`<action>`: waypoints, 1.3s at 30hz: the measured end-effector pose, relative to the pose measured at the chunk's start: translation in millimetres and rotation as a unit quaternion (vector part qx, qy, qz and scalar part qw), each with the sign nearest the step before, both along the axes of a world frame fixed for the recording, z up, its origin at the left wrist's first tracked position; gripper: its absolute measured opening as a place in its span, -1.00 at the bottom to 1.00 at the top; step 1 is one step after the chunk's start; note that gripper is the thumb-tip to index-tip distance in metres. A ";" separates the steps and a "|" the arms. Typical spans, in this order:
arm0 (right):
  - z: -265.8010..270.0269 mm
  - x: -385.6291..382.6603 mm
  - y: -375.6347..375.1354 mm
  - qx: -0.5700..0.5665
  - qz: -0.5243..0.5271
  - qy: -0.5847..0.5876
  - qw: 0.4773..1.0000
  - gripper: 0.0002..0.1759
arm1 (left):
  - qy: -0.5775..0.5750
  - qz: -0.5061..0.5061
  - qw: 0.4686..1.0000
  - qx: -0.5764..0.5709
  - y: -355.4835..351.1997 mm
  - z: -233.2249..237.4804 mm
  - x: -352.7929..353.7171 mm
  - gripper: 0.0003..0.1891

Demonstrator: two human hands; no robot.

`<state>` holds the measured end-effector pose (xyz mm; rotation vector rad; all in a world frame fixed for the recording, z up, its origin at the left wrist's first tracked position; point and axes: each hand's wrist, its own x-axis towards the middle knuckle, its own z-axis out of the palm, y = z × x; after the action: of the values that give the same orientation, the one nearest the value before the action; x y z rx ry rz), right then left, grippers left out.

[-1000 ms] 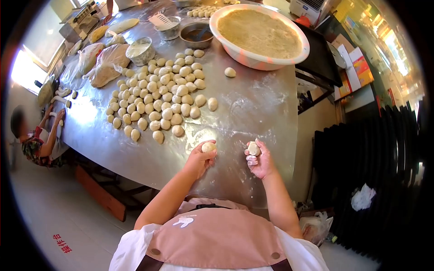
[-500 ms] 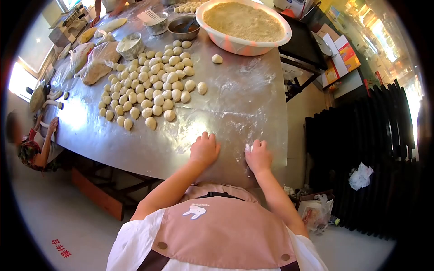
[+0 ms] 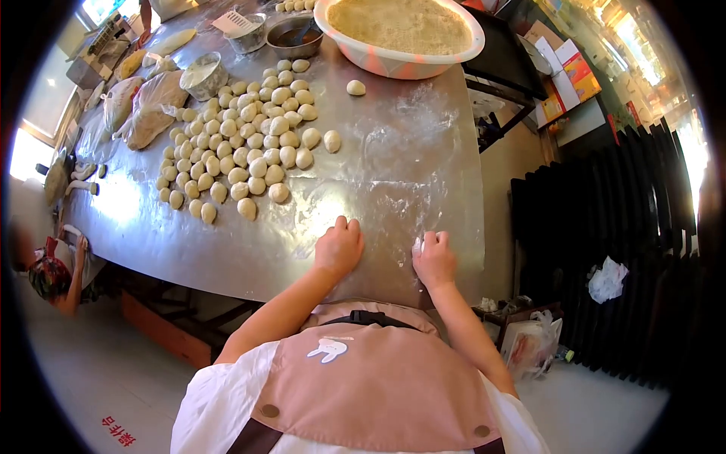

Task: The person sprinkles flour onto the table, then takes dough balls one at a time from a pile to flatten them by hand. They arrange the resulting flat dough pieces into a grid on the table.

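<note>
From my end I can't see under the left hand or the right hand: their backs face me, hiding both palms and anything beneath. A white patch at the right hand's inner side is too small for me to identify. The top edge crops my view of the big tub and the far dough balls. At far left, a co-worker's head is blurred; at upper left I get only part of another person's arm. The lettering on the apron is unreadable to me.
</note>
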<state>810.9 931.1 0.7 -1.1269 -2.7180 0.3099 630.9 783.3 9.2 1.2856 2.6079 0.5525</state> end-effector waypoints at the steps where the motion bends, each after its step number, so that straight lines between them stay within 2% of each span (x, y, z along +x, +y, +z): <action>1: 2.7 -1.5 -0.7 -0.016 -0.005 -0.009 1.000 -0.67 | 0.000 0.001 1.000 -0.014 1.5 6.4 0.8 -0.76; 2: 6.4 -4.0 1.5 -0.029 -0.010 -0.018 0.999 -0.67 | 0.002 0.003 1.000 -0.025 4.5 13.5 -0.4 -0.75; 5: 17.8 3.0 13.1 0.002 0.053 0.056 0.997 -0.62 | -0.080 0.007 0.996 -0.025 0.4 39.3 -2.2 -0.62; 6: 11.0 5.4 26.1 -0.087 -0.007 0.102 0.991 -0.58 | -0.109 0.046 0.993 0.013 3.5 29.3 -8.4 -0.58; 7: -0.3 2.7 46.7 -0.176 -0.068 0.148 0.971 -0.55 | -0.136 0.086 0.986 0.049 11.6 13.8 -22.2 -0.53; 8: -2.8 -3.0 57.4 -0.260 -0.129 0.194 0.937 -0.51 | -0.158 0.125 0.976 0.087 20.4 17.2 -33.3 -0.49; 9: -5.4 -8.4 59.9 -0.210 -0.131 0.143 0.958 -0.48 | -0.160 0.156 0.973 0.060 24.4 23.9 -39.0 -0.38; 11: 0.3 -25.7 60.1 -0.102 -0.135 0.042 0.985 -0.43 | -0.127 0.185 0.975 0.012 33.9 14.9 -34.0 -0.31; 12: 1.8 -30.9 57.0 -0.081 -0.151 0.035 0.985 -0.42 | -0.112 0.199 0.973 -0.013 37.9 9.6 -30.1 -0.28; 13: 2.6 -35.0 50.9 -0.062 -0.167 0.025 0.984 -0.40 | -0.151 0.191 0.969 -0.050 38.7 22.3 -26.8 -0.22; 16: 3.4 -35.6 39.4 -0.043 -0.161 0.007 0.986 -0.37 | -0.116 0.177 0.976 -0.050 36.5 18.9 -20.2 -0.21; 21: 1.4 -34.8 36.5 0.011 -0.124 0.007 0.992 -0.37 | -0.075 0.169 0.981 -0.057 38.9 13.2 -20.1 -0.23; 25: 5.2 -36.6 36.8 -0.003 -0.120 0.002 0.993 -0.37 | -0.041 0.168 0.984 -0.052 39.8 7.5 -17.7 -0.25; 27: -6.8 -34.2 38.6 -0.019 -0.107 0.019 0.994 -0.36 | -0.063 0.147 0.986 -0.038 37.3 10.2 -19.0 -0.31; 28: -13.6 -27.2 44.3 -0.070 -0.071 0.050 0.994 -0.35 | -0.074 0.139 0.987 -0.031 34.4 10.7 -21.5 -0.34; 30: -24.1 -5.0 60.6 -0.176 0.005 0.104 0.979 -0.34 | -0.139 0.053 0.989 -0.023 19.7 1.5 -34.9 -0.42; 31: -2.0 3.3 55.0 -0.208 0.000 0.112 0.972 -0.36 | -0.174 0.011 0.984 -0.024 6.9 -2.6 -39.4 -0.46; 34: 31.7 30.8 49.8 -0.166 0.115 -0.096 0.975 -0.37 | -0.139 -0.130 0.980 -0.052 -25.5 27.8 -40.1 -0.54; 35: 40.7 31.2 43.7 -0.168 0.120 -0.077 0.975 -0.39 | -0.083 -0.138 0.987 -0.012 -29.2 29.2 -36.0 -0.61; 38: 41.0 29.8 37.0 -0.223 0.077 0.018 0.972 -0.49 | -0.227 -0.077 0.966 -0.093 -21.8 59.2 -33.1 -0.70; 39: 45.7 27.2 32.9 -0.224 0.040 0.036 0.973 -0.60 | -0.249 -0.058 0.963 -0.084 -21.3 61.8 -30.7 -0.70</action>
<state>838.1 964.0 46.4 -1.0744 -2.7042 0.9959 600.1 761.9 71.0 1.0707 2.1029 0.5374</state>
